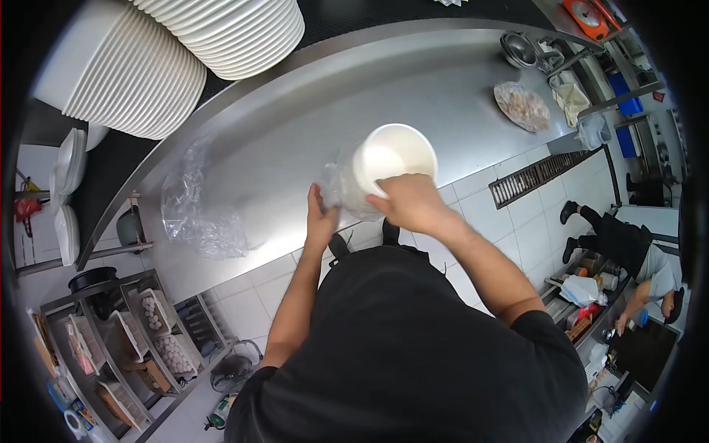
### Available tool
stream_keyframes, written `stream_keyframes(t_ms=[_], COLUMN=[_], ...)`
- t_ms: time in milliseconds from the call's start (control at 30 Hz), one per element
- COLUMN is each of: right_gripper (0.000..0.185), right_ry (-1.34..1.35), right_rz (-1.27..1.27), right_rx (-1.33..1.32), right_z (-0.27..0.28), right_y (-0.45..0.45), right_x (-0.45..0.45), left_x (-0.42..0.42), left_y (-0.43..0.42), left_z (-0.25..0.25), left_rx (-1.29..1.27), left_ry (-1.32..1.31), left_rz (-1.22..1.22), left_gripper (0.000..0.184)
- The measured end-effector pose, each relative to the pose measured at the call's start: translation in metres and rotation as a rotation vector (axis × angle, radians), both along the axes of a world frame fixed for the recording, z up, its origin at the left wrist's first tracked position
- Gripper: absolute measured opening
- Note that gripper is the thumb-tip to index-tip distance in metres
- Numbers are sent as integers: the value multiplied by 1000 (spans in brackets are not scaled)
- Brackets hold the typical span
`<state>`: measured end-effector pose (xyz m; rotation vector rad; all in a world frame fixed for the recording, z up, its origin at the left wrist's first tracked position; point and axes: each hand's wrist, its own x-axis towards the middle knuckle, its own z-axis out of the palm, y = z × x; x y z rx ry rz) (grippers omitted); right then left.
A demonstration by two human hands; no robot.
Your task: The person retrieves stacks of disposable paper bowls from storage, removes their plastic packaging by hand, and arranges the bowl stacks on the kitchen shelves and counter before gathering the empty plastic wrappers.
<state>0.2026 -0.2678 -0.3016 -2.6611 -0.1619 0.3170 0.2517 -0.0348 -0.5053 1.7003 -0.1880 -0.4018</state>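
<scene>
My right hand (413, 205) grips the near side of a white round container (360, 166), fingers over its rim and thumb on the outside. It is tilted, its wide mouth facing up and right; whether it is one tub or a stack of bowls I cannot tell. Clear plastic wrap (336, 188) hangs around its lower left side. Just left of this wrap is my left hand (321, 221), fingers stretched out and apart from the thumb. Whether it touches the wrap is unclear. Both hands are over the near edge of the steel table (295, 133).
Crumpled clear plastic (196, 210) lies on the table's left. Tall stacks of white bowls (140, 74) stand on the shelf above. A plastic bag of food (521, 105) and metal bowls (519, 50) sit at the right. Another person (628, 244) works at the far right.
</scene>
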Motion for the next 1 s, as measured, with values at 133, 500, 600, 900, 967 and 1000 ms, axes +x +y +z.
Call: stream_keyframes(t_ms=[133, 500, 600, 900, 967, 1000], right_gripper=[39, 52, 62, 63, 63, 64], right_ry=[-1, -253, -244, -118, -120, -116], right_rz=[-392, -861, -780, -623, -666, -684], right_rx=[547, 1651, 1961, 2184, 2101, 2055], right_z=[-32, -37, -55, -76, -80, -82], right_y=[-39, -65, -76, -103, -103, -104], right_x=[-18, -65, -74, -103, -102, -101], left_x=[17, 133, 145, 110, 90, 77], left_y=[-20, -83, -76, -55, -67, -83], left_z=[4, 169, 217, 196, 180, 181], left_rx=[-132, -509, -519, -556, -459, -367], left_ry=[364, 184, 208, 257, 253, 224], left_rz=[121, 227, 131, 27, -139, -187], left_gripper=[81, 25, 20, 70, 79, 76])
